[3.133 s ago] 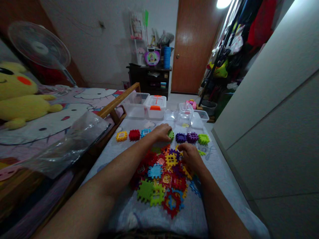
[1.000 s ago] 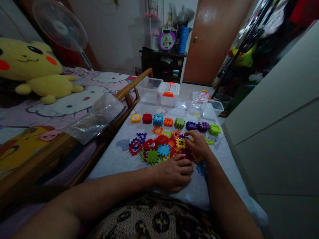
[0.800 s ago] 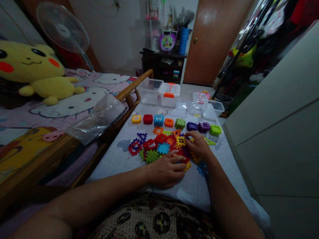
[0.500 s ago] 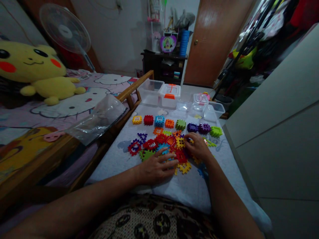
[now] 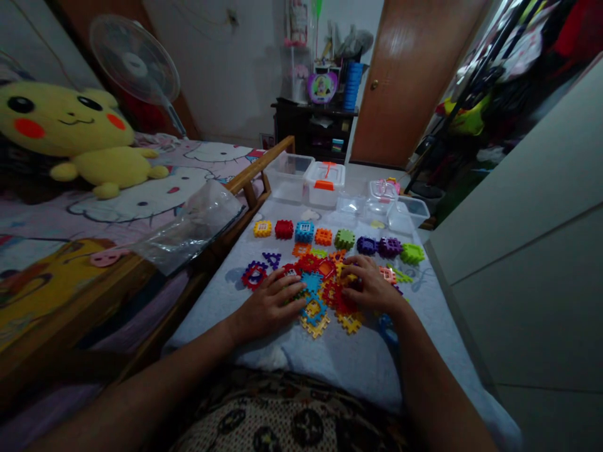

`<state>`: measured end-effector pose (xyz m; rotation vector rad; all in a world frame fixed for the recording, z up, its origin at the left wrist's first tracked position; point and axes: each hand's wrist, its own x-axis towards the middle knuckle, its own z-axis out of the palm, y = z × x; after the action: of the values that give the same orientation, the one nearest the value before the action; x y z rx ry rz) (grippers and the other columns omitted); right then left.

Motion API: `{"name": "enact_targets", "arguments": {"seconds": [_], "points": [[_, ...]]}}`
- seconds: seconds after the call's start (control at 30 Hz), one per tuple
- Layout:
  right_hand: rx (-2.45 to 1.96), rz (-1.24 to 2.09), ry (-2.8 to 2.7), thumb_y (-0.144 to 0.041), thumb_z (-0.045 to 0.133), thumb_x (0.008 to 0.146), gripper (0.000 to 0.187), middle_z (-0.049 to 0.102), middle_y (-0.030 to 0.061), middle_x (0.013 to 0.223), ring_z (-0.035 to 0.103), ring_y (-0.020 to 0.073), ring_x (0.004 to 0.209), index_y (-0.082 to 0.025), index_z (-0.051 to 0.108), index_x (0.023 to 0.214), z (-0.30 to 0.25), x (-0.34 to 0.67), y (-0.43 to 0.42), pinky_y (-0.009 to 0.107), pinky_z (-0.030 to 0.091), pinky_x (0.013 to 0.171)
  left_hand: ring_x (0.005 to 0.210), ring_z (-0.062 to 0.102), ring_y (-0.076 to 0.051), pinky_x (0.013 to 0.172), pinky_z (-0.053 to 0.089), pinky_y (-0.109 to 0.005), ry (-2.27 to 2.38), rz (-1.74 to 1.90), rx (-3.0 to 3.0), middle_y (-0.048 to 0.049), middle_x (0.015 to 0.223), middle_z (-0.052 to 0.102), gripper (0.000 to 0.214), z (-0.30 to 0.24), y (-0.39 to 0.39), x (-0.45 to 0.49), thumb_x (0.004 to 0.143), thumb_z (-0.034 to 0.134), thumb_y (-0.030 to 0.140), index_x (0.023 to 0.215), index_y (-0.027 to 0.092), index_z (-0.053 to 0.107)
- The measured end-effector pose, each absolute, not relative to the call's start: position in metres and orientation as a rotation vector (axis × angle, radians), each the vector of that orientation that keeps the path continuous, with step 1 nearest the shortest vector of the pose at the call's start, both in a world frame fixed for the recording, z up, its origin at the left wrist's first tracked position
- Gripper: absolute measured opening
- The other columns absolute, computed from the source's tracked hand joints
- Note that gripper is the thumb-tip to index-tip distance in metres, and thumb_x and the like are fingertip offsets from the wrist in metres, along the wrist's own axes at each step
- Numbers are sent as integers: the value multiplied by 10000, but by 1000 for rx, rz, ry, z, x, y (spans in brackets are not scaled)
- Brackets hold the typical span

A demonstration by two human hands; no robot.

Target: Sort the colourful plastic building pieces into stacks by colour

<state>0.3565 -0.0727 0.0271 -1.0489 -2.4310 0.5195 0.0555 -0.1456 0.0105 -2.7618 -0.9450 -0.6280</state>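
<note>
My left hand [image 5: 271,306] lies palm down with fingers spread over the left side of a loose pile of plastic interlocking tiles, covering some of them. A light-blue tile [image 5: 311,282] shows just beyond its fingertips. My right hand [image 5: 372,285] curves over the pile's right side, thumb and fingers apart, touching red and yellow pieces. A red tile [image 5: 346,300] lies under its thumb. Nearer my body are a yellow tile [image 5: 349,322] and another blue tile [image 5: 315,309]. At the left edge sit a red-and-purple tile [image 5: 254,275] and a purple triangular piece [image 5: 272,259].
Behind the pile runs a row of tile stacks by colour, including a red stack [image 5: 284,230] and a green stack [image 5: 345,238]. Clear plastic boxes stand beyond, one with an orange-latched lid [image 5: 325,179]. A wooden bed rail [image 5: 257,168] and a plastic bag [image 5: 193,223] border the left.
My left hand has slid left across the pile, uncovering blue and yellow tiles. My right hand has shifted slightly toward me, onto the red pieces. The view has turned a little.
</note>
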Motion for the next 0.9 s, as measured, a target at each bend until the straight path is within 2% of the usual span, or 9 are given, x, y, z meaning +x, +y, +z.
{"name": "enact_targets", "arguments": {"seconds": [0.23, 0.37, 0.6, 0.8, 0.9], "points": [[-1026, 540, -2560, -194, 704, 809, 175, 549, 67, 1249, 450, 283, 1196, -283, 697, 961, 30, 351, -76, 526, 359, 1054, 1264, 481, -269, 1131, 298, -540, -1226, -680, -2734, -65, 1305, 597, 203, 21, -135, 57, 923, 552, 274, 1100, 258, 650], [-1029, 548, -2528, -146, 663, 828, 135, 567, 65, 1222, 465, 268, 1175, -256, 694, 899, 29, 348, -75, 519, 366, 1043, 1215, 498, -278, 1059, 391, -489, -1509, -720, -2666, -107, 1276, 588, 255, 34, -111, 71, 896, 584, 291, 1132, 205, 627], [-973, 694, -2357, -87, 600, 803, 142, 602, 60, 1116, 524, 229, 1114, -223, 632, 824, 30, 346, -75, 463, 412, 995, 989, 593, -306, 897, 462, -459, -1804, -438, -2572, -118, 1020, 679, 397, 35, -81, 101, 849, 627, 471, 1102, 166, 609], [-870, 786, -2164, -113, 539, 850, 123, 638, 36, 958, 582, 193, 959, -225, 577, 814, 34, 343, -75, 399, 459, 895, 953, 621, -308, 871, 463, -445, -1933, -346, -2491, -124, 1019, 687, 397, 35, -75, 111, 830, 626, 445, 1110, 165, 600], [-904, 708, -2224, -137, 566, 851, 101, 634, 42, 990, 568, 203, 982, -230, 590, 879, 33, 343, -75, 414, 449, 912, 960, 626, -298, 862, 469, -414, -1989, -301, -2508, -114, 1031, 679, 389, 37, -73, 111, 817, 628, 452, 1092, 179, 606]]}}
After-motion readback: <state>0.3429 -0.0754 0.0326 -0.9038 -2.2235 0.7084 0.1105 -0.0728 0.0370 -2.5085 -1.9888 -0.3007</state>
